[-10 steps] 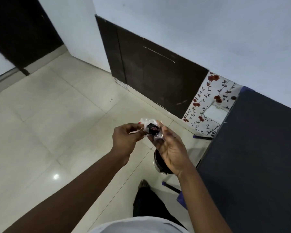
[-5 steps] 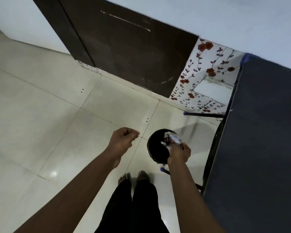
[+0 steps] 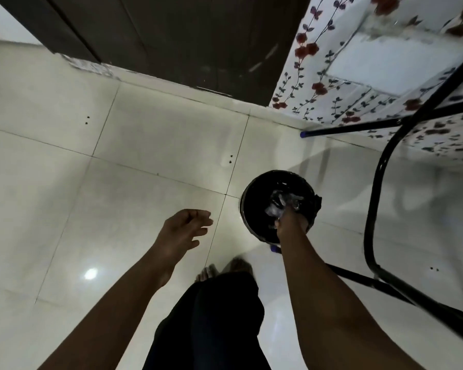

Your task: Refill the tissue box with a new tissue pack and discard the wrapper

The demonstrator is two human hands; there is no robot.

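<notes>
Head view, looking steeply down at a pale tiled floor [image 3: 150, 145]. At far left and across the top runs a dark brown door [image 3: 187, 36], its lower edge meeting the tiles. Left of centre, the left hand [image 3: 182, 231] hangs over the floor with nothing in it, its grip released and the fingers loosely curled, well apart from the bin. Below centre stand the person's bare feet [image 3: 222, 269], toes showing past dark trouser legs [image 3: 211, 321]. Right of centre, a round black bin [image 3: 254, 198] stands on the floor just ahead of the feet. The right hand [image 3: 292, 222] reaches down into the bin's mouth; its grip is pinched on the crumpled clear wrapper [image 3: 281, 204], which sits inside the rim, at the fingertips. At upper right, a white covering printed with red flowers and dark leaves [image 3: 332, 76] meets the floor beside the door. At far right, a black metal frame [image 3: 372, 209] curves down past the bin, one of its bars ending in a blue cap [image 3: 303, 134] on the floor.
</notes>
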